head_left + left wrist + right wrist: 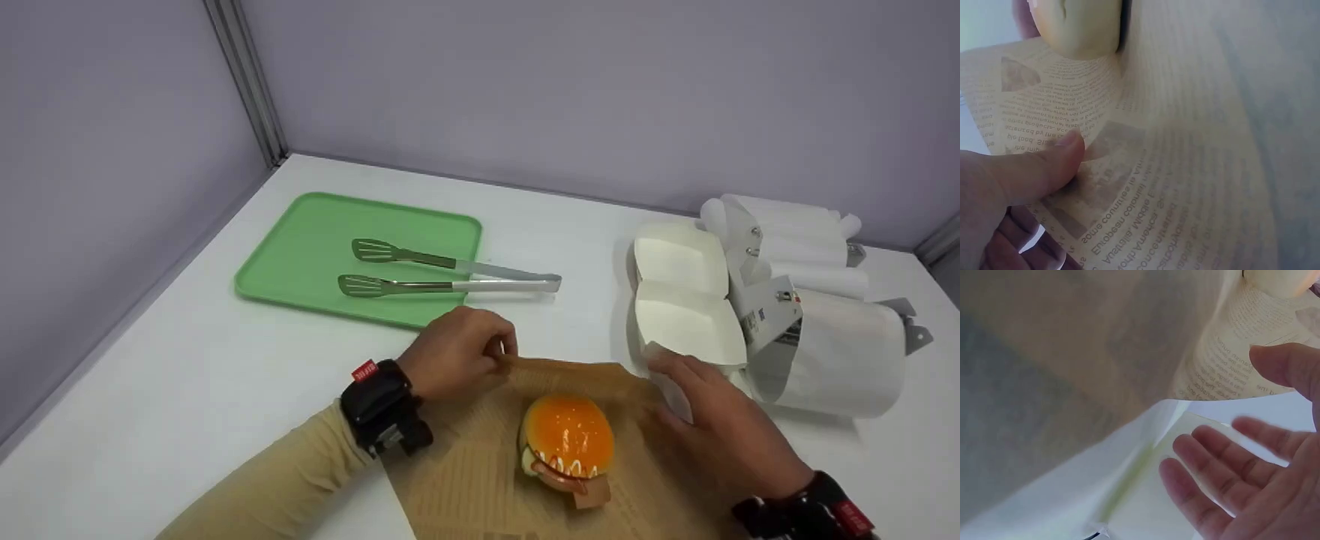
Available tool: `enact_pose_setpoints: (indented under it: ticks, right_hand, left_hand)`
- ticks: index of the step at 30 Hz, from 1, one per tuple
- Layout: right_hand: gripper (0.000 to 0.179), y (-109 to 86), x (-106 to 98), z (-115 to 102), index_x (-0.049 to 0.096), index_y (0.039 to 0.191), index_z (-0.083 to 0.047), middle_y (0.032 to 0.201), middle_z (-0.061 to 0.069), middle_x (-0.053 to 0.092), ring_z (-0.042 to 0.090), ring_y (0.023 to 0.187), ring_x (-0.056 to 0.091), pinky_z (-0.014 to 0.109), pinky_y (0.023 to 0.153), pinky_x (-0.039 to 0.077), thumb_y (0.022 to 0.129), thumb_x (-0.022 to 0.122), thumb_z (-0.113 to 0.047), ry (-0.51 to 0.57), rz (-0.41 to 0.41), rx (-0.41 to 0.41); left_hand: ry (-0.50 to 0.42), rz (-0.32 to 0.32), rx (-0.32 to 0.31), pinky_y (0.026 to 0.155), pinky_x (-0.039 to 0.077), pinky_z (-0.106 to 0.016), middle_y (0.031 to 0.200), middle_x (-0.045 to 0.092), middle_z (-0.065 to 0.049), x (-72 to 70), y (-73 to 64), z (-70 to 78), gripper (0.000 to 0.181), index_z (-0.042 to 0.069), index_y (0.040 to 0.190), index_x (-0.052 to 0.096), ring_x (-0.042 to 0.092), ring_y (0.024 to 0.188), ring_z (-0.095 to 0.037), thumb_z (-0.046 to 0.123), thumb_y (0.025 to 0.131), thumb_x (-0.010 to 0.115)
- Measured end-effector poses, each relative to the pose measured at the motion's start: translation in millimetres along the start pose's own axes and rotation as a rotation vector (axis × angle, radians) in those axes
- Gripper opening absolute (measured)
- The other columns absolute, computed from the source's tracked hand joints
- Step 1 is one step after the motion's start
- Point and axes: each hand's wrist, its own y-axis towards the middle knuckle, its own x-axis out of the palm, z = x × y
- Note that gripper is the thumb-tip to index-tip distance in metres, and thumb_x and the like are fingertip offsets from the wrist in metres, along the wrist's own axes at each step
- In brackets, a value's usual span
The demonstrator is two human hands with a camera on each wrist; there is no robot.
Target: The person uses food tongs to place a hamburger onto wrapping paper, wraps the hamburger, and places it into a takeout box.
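Lower centre, a burger (570, 435) is lying between the left hand (459, 352), pinching paper (465, 476), and the outspread, empty right hand (724, 420). Only the head view is showing tongs (472, 286).

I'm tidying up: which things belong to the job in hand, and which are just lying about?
Apparently in use:
burger
brown paper under it, left hand pinching its edge

Apparently lying about:
green tray
tongs, partly on the tray
open white box
white bundle beside it

brown paper (1179, 169), left wrist view: print reads "some countries in", "european colonial", "australia, middle east", "north america", "concentrated". red wrist tags (365, 370): white lettering too small to read.
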Motion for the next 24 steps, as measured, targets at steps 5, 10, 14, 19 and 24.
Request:
enact_pose_setpoints:
  ticks: [5, 10, 14, 19, 24]
  right_hand:
    - [0.024, 2.1, 1.3, -5.3, 0.071, 0.102, -0.014, 0.115, 0.008, 0.071, 0.026, 0.108, 0.067, 0.048, 0.088, 0.056, 0.082, 0.081, -0.006, -0.022, 0.051, -0.023]
    - [0.034, 4.2, 0.5, -11.0, 0.071, 0.086, -0.021, 0.090, -0.012, 0.070, 0.009, 0.085, 0.064, 0.024, 0.073, 0.051, 0.071, 0.087, 0.004, -0.044, 0.184, -0.160]
    - [0.037, 4.4, -1.8, -17.9, 0.070, 0.083, -0.023, 0.088, -0.016, 0.069, 0.005, 0.083, 0.063, 0.017, 0.072, 0.048, 0.067, 0.089, 0.004, -0.055, 0.212, -0.208]
    - [0.036, 2.4, -4.7, -24.0, 0.069, 0.083, -0.022, 0.088, -0.014, 0.068, 0.005, 0.080, 0.061, 0.014, 0.071, 0.048, 0.067, 0.088, 0.004, -0.073, 0.195, -0.219]
    - [0.038, 0.8, -6.7, -26.7, 0.065, 0.081, -0.024, 0.087, -0.014, 0.067, 0.005, 0.079, 0.059, 0.018, 0.069, 0.050, 0.067, 0.087, 0.004, -0.087, 0.157, -0.190]
  left_hand:
    - [0.001, -0.016, 0.002, 0.073, 0.053, -0.026, 0.084, 0.073, 0.003, -1.0, -0.3, 1.8, 0.015, 0.014, 0.084, 0.074, 0.062, 0.077, -0.007, 0.000, 0.081, 0.074]
    - [0.046, -0.042, -0.021, 0.075, 0.052, -0.027, 0.087, 0.070, 0.003, -0.9, -0.2, 4.7, 0.013, 0.014, 0.086, 0.073, 0.060, 0.080, -0.009, 0.001, 0.083, 0.073]
    - [0.101, -0.072, -0.008, 0.078, 0.051, -0.027, 0.090, 0.067, 0.004, 0.4, -1.9, 9.5, 0.009, 0.016, 0.092, 0.073, 0.059, 0.085, -0.011, 0.009, 0.086, 0.076]
    - [0.141, -0.043, 0.189, 0.080, 0.052, -0.025, 0.095, 0.068, 0.003, 2.3, -5.1, 19.9, 0.010, 0.015, 0.097, 0.073, 0.063, 0.090, -0.012, 0.014, 0.088, 0.076]
    - [0.143, -0.009, 0.366, 0.079, 0.051, -0.018, 0.090, 0.069, 0.004, 3.1, -7.6, 31.2, 0.005, 0.015, 0.092, 0.072, 0.064, 0.088, -0.008, 0.011, 0.089, 0.073]
